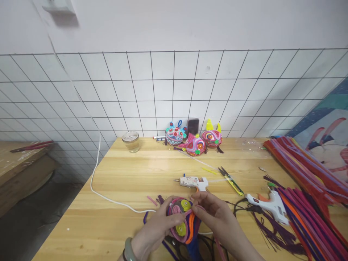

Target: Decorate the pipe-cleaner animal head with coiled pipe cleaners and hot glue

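Filling much of the lower frame, the table (152, 166) lies beneath the left hand (159, 222), curled around a multicoloured pipe-cleaner ornament (190, 229) at bottom centre, and the right hand (216, 211), fingertips pinching a pink pipe cleaner (188, 213).

The left hand (159, 224) covers one side of the round ornament (181, 229), its fingertips out of sight behind it, while the right hand (217, 214) hides where the pink strip (190, 211) ends; both forearms are cut by the bottom edge. Black loops (204, 243) at bottom centre are mostly covered. The white cord (114, 199) disappears behind the left wrist. A wall fixture (58, 5), upper left, and the poster (333, 145), right, run out of frame. Print on the marker (159, 137) is too small to read.
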